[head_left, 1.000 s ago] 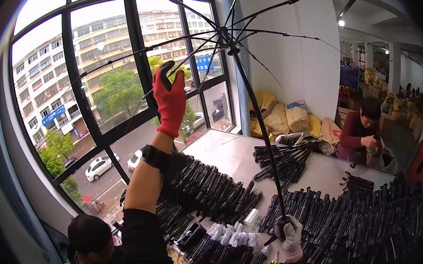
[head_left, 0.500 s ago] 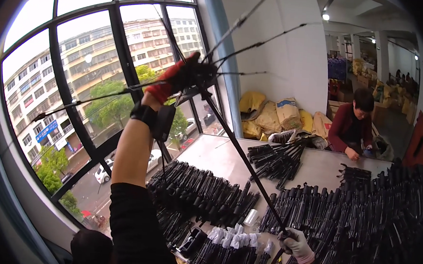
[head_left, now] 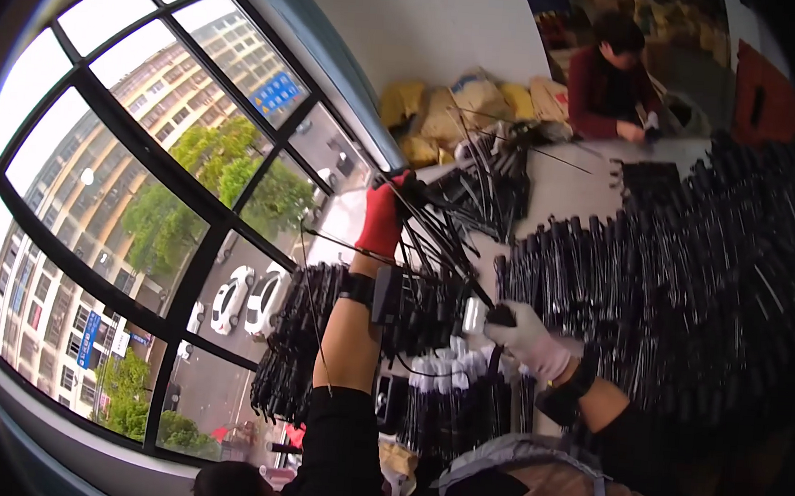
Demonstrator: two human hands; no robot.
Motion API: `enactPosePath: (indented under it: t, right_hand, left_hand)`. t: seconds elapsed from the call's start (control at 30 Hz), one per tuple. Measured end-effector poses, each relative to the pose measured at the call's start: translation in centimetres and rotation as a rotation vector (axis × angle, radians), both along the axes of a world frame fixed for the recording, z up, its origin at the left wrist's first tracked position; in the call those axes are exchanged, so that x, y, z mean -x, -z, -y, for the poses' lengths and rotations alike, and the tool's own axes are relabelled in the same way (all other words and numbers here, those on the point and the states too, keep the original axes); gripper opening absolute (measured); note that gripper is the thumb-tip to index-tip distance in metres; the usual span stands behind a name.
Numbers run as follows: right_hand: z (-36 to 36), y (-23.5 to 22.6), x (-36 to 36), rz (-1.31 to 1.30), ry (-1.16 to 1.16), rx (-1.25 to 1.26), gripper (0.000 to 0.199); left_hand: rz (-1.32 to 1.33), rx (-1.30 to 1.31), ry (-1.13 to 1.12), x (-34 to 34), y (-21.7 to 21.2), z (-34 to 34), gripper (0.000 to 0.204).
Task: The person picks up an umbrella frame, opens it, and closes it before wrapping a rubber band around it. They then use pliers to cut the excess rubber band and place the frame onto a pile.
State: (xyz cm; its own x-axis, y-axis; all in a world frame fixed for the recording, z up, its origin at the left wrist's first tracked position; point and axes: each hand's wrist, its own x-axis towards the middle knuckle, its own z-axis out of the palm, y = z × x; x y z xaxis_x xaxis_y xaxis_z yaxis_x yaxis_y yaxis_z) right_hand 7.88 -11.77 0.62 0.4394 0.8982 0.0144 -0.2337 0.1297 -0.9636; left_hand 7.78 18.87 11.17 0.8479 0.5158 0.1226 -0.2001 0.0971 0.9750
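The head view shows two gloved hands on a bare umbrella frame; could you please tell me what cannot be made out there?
- Left hand, red glove: the thin ribs cross it, so its grip is unclear.
- Right hand, white glove: what it grips of the umbrella frame is hidden inside the fist.
- Stacked black frames: they blur together, uncountable.
- Seated person: hands too small to read.

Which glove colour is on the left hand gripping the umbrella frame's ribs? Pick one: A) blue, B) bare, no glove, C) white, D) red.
D: the left hand wears a red glove and closes around the thin black ribs of the umbrella frame, while the right hand, in a white glove, holds the frame's handle end lower down.
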Motion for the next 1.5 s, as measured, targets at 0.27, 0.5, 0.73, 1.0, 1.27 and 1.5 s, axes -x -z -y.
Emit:
enactPosePath:
  t: [0.27,0.5,0.73,1.0,1.27,1.5]
  right_hand:
    - [4.7,3.9,1.3,-0.041,-0.09,0.247,0.017]
    - [-0.2,7.9,4.7,0.219,0.147,0.15,0.022]
    - [1.6,8.9,3.7,0.248,0.079,0.19,0.026]
    - [7.1,12.0,5.5,0.212,-0.036,0.385,0.031]
    - [13.6,13.3,-0.9,0.286,0.086,0.417,0.058]
    - [8.6,13.0,3.7,-0.508,-0.451,0.062,0.062]
  left_hand:
    - [-0.032,0.3,-0.159,3.0,7.5,6.2,0.019]
    - [-0.029,0.255,-0.271,2.8,13.4,6.1,0.026]
    - [0.11,0.493,-0.235,3.1,13.9,8.8,0.04]
    - [-0.057,0.459,-0.393,5.6,19.6,14.4,0.042]
    - [-0.155,0.202,-0.131,7.8,21.8,13.9,0.044]
    - [-0.174,-0.682,-0.001,5.5,14.3,14.4,0.042]
